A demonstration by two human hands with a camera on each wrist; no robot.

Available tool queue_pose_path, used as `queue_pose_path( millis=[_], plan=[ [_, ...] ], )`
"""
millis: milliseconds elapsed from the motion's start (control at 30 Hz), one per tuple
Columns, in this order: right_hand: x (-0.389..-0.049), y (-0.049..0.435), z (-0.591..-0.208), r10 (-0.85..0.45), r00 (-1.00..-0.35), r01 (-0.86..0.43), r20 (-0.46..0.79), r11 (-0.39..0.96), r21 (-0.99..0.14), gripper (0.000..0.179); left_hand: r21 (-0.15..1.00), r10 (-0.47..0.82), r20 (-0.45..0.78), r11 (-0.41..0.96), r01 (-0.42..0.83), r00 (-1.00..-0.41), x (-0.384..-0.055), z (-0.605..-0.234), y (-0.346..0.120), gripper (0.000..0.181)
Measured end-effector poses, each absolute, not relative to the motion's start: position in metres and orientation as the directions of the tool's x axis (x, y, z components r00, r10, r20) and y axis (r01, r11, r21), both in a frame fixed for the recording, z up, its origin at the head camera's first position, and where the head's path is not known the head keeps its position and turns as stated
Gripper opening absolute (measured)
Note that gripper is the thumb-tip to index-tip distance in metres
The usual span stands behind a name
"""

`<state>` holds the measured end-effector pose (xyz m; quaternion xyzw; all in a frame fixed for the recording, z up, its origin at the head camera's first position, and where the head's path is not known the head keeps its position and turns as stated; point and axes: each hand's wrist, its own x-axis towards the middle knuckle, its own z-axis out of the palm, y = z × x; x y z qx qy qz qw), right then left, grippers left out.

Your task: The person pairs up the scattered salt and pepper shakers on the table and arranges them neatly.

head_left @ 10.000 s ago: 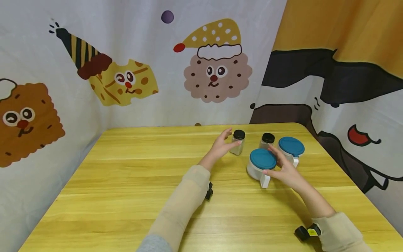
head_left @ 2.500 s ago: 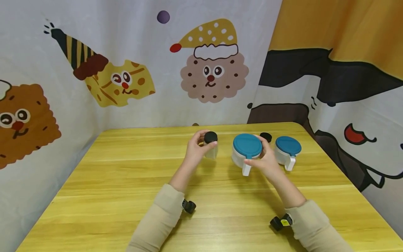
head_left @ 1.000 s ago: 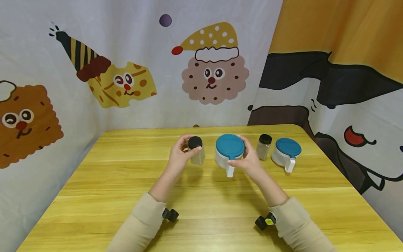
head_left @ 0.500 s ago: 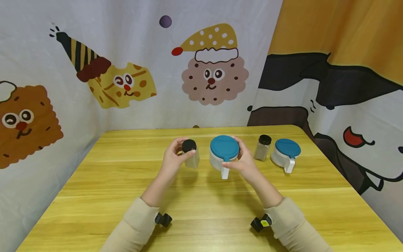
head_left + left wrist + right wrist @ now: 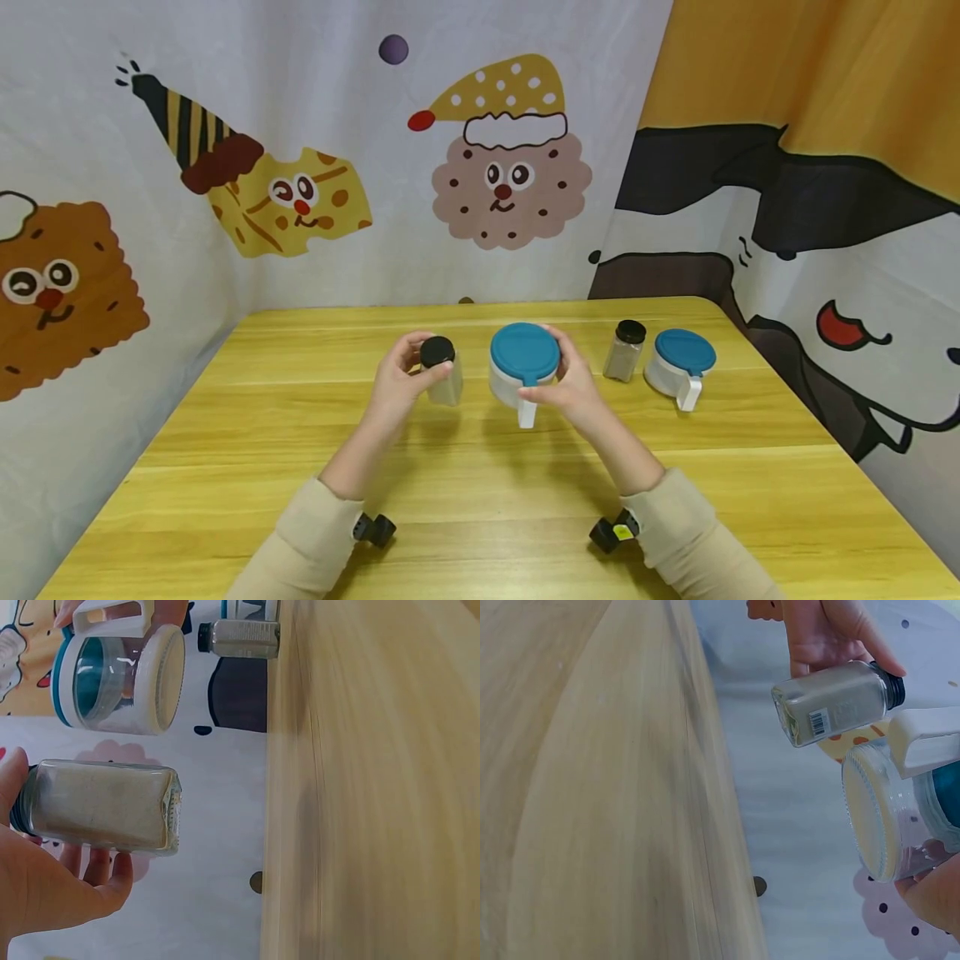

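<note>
Edging further left above the table [image 5: 480, 508], away from the second jar [image 5: 622, 358] and second canister [image 5: 681, 357]: gripping the black-capped glass jar [image 5: 447, 388] in fingers of the left hand [image 5: 396, 383], the blue-lidded canister [image 5: 522, 358] in the right hand's [image 5: 576, 387]; apparently mid-carry.

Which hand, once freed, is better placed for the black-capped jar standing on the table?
Probably the right hand: it is nearer the standing jar, though holding a blue-lidded container. The left hand, gripping another jar, is farther away.
</note>
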<state>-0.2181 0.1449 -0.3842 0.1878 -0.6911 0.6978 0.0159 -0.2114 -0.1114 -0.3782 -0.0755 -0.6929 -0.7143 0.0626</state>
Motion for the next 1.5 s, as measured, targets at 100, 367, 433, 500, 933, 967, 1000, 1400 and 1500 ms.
queue_pose_path(
  millis=[100, 367, 433, 500, 933, 967, 1000, 1400, 1500],
  plan=[
    [-0.217, 0.143, -0.384, -0.237, -0.927, -0.289, 0.289, -0.035, -0.957, 0.091, 0.983, 0.014, 0.185, -0.017, 0.185, -0.983, -0.21, -0.379, -0.115, 0.042],
    [-0.214, 0.138, -0.382, -0.249, -0.924, -0.287, 0.29, -0.048, -0.957, 0.091, 0.985, -0.001, 0.174, 0.013, 0.174, -0.985, -0.206, -0.376, -0.122, 0.043],
    [-0.213, 0.136, -0.382, -0.252, -0.923, -0.289, 0.29, -0.045, -0.956, 0.092, 0.985, -0.003, 0.171, 0.017, 0.171, -0.985, -0.205, -0.377, -0.123, 0.043],
    [-0.213, 0.135, -0.382, -0.255, -0.921, -0.292, 0.294, -0.046, -0.955, 0.092, 0.986, 0.0, 0.168, 0.016, 0.168, -0.986, -0.205, -0.377, -0.125, 0.043],
    [-0.21, 0.125, -0.381, -0.271, -0.922, -0.279, 0.277, -0.034, -0.96, 0.095, 0.99, -0.002, 0.141, -0.003, 0.141, -0.99, -0.198, -0.376, -0.135, 0.044],
    [-0.209, 0.124, -0.381, -0.272, -0.922, -0.277, 0.275, -0.03, -0.96, 0.095, 0.99, -0.004, 0.144, 0.001, 0.144, -0.99, -0.198, -0.377, -0.136, 0.044],
    [-0.209, 0.123, -0.381, -0.272, -0.922, -0.278, 0.276, -0.03, -0.96, 0.096, 0.989, -0.005, 0.147, 0.006, 0.147, -0.989, -0.198, -0.376, -0.137, 0.044],
    [-0.207, 0.116, -0.382, -0.302, -0.907, -0.292, 0.292, -0.048, -0.955, 0.096, 0.991, 0.008, 0.134, 0.023, 0.134, -0.991, -0.193, -0.376, -0.143, 0.046],
    [-0.207, 0.115, -0.382, -0.308, -0.907, -0.288, 0.289, -0.049, -0.956, 0.097, 0.992, 0.003, 0.122, 0.027, 0.122, -0.993, -0.192, -0.376, -0.145, 0.047]
  ],
)
